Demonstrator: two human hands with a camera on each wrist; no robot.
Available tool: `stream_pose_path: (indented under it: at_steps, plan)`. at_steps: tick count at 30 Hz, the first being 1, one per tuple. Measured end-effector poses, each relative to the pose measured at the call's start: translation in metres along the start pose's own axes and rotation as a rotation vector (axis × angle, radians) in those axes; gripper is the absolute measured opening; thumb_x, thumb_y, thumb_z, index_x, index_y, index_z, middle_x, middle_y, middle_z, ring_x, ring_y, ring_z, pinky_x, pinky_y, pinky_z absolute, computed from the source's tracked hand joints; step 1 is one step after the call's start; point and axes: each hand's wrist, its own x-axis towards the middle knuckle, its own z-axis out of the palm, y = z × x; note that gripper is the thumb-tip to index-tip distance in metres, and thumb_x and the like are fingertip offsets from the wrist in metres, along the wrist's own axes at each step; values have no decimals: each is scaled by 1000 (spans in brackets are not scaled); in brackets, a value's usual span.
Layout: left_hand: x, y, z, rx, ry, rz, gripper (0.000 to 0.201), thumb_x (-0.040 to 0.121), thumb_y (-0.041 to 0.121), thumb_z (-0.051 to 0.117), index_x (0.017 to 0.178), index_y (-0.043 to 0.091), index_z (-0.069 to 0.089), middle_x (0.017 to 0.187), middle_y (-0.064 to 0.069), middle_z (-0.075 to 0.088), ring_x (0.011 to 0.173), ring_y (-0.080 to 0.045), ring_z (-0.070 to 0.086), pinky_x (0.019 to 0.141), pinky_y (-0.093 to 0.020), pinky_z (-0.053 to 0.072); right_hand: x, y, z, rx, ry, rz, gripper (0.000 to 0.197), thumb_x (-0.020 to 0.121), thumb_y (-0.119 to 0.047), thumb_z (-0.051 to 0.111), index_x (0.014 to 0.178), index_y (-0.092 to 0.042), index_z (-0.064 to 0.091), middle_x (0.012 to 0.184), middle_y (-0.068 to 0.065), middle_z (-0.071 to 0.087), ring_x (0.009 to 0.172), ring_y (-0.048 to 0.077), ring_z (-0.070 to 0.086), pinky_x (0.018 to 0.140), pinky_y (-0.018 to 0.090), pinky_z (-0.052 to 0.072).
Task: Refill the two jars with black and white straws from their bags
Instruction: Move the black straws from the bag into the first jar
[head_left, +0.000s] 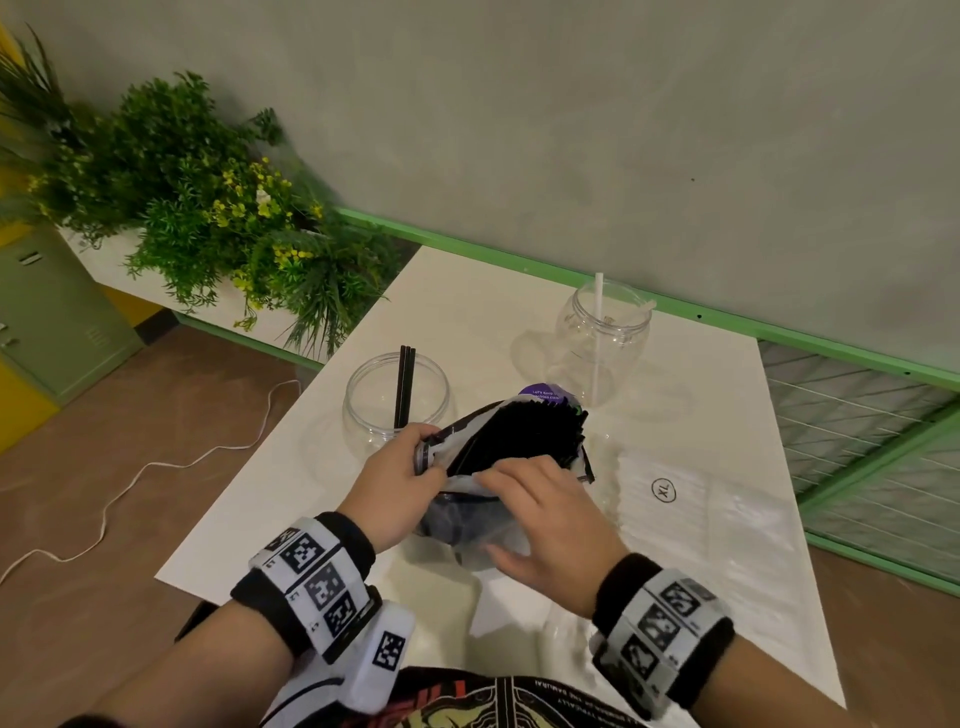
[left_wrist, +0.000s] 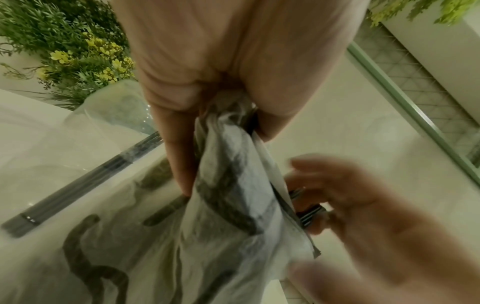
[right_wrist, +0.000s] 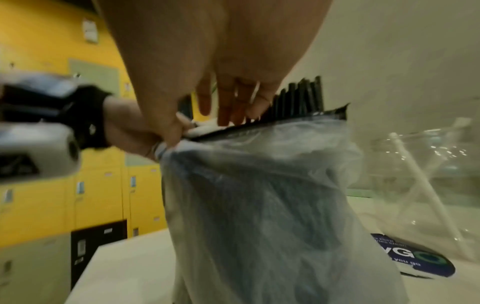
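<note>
While your left hand pinches the bag mouth, your right hand reaches loosely into the black straws; judge this the black refill. Next, gather a bunch and lift it to the jar just beyond your left hand. Past it stands the white-straw jar; nothing blocks.

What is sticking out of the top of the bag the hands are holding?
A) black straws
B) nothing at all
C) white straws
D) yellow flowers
A: a fan of black straws pokes out of the open mouth of the bag, which the left hand grips by its edge while the right hand reaches in at the top.
</note>
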Motion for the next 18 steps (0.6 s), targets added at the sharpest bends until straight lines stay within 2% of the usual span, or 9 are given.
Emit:
stream_pose_path:
  at_steps: [2,4,6,8,10,12,15,16,18]
  plan:
    - [0,1,-1,-14,-13,2,30,91,7,53,110,30,50,98,13,63,90,-1,59,68,-7,42,1,2,11,-111,-93,82,66,67,-42,65,127,-19,48,113,-3,57,98,22,51,75,36,48]
    - [0,1,-2,-2,-22,-8,30,90,7,53,108,32,50,101,12,62,94,-4,59,73,-7,42,5,5,15,-154,-77,136,63,61,-36,71,119,-21,50,99,-6,59,90,20,48,73,34,42]
    - [1,-1,-2,63,-27,-19,30,89,16,55,115,30,50,113,5,57,107,-14,57,87,-19,43,8,8,19,-182,-24,132,47,58,-27,74,99,-21,52,82,-8,58,78,19,45,69,32,31]
    - [0,1,-3,174,-55,-90,45,88,32,57,131,30,43,121,5,43,114,-21,52,95,-32,44,9,10,22,-187,8,115,37,55,-14,74,81,-20,47,66,-7,52,65,19,44,63,33,26]
    - [-5,6,-3,270,-80,-172,57,87,49,55,138,36,33,120,4,42,108,-25,55,90,-40,51,7,11,25,-158,27,101,39,55,-4,70,75,-20,41,59,-6,46,57,20,42,62,34,27]
    - [-8,11,-4,300,-105,-197,59,86,56,52,138,38,31,114,2,57,92,-23,64,76,-39,56,5,14,27,-137,35,97,40,58,-2,68,76,-21,38,63,-5,46,58,20,42,62,34,28]
    - [-7,13,-2,181,-121,-232,54,89,46,54,137,35,31,99,1,63,73,-18,68,51,-31,56,-4,13,26,-104,-17,73,20,73,-16,65,83,-22,48,77,-4,49,73,18,43,67,32,33]
    - [-6,13,-1,116,-122,-247,55,90,41,56,138,33,31,99,1,62,73,-17,67,48,-28,55,-9,13,22,-76,-38,57,11,78,-23,62,86,-22,55,84,-4,52,79,17,45,71,31,36]
    - [-4,12,1,15,-135,-269,54,90,31,58,137,31,33,99,0,60,74,-18,67,49,-26,54,-17,12,14,27,-75,60,18,87,-35,55,89,-20,65,97,-2,55,89,17,50,80,31,40]
